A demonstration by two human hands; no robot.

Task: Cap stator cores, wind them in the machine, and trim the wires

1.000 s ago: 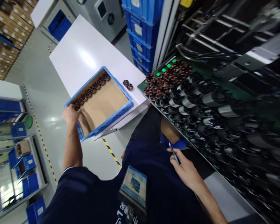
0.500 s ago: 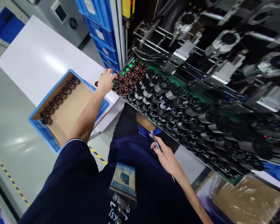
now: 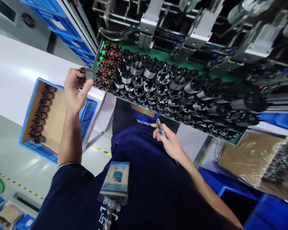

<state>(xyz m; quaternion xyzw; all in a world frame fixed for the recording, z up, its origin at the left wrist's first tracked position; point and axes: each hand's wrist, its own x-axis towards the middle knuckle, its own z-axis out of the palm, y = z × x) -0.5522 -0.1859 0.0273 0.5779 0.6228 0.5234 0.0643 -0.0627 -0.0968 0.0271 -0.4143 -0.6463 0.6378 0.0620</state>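
Wound core (image 3: 83,76) in the left hand (image 3: 72,91), beside the green bed's (image 3: 162,57) left end. Grip clasped round it; blur makes exact finger contact hard to judge. Right hand (image 3: 169,140) low, before the bed, its grip closed on a slim tool (image 3: 160,128), tip upward. Blue tray (image 3: 29,111) on white surface (image 3: 4,60); row of similar cores (image 3: 42,109) along its left side. Orange-tipped cores (image 3: 108,68) crowd the bed's left end.
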